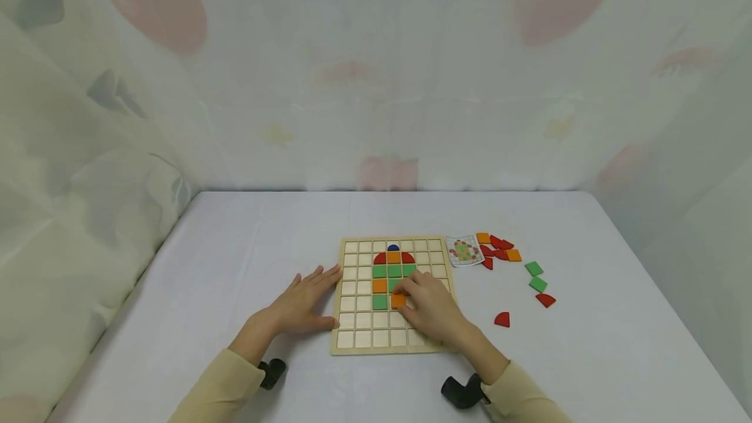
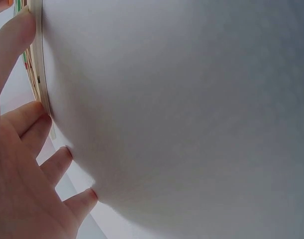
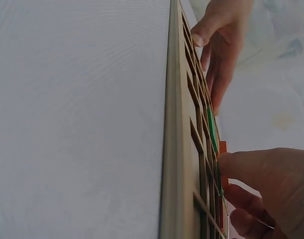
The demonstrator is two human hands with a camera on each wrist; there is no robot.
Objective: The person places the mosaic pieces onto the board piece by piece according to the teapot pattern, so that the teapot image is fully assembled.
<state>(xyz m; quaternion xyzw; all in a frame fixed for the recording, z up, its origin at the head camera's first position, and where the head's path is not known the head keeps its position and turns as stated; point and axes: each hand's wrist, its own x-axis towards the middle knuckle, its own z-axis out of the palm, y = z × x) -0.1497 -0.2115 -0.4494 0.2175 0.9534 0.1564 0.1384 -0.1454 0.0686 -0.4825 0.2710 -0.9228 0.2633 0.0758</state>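
A wooden grid board (image 1: 355,339) lies on the white table with several tiles set in its cells. My left hand (image 1: 301,305) has its fingers spread, thumb and fingertips at the board's left edge. My right hand (image 1: 436,307) pinches an orange square tile (image 1: 398,301) between thumb and fingers, over a cell right of a green square tile (image 1: 380,301). In the right wrist view, the orange tile (image 3: 223,147) stands up above the grid. Farther up are more green and orange squares, red quarter-round tiles (image 1: 380,258) and a blue half-round tile (image 1: 393,248).
A small pattern card (image 1: 465,251) lies by the board's upper right corner. Next to it are loose red tiles (image 1: 501,254) and orange squares (image 1: 514,255). Green squares (image 1: 534,268) and a red tile (image 1: 546,300) lie farther right, another red tile (image 1: 502,319) nearer.
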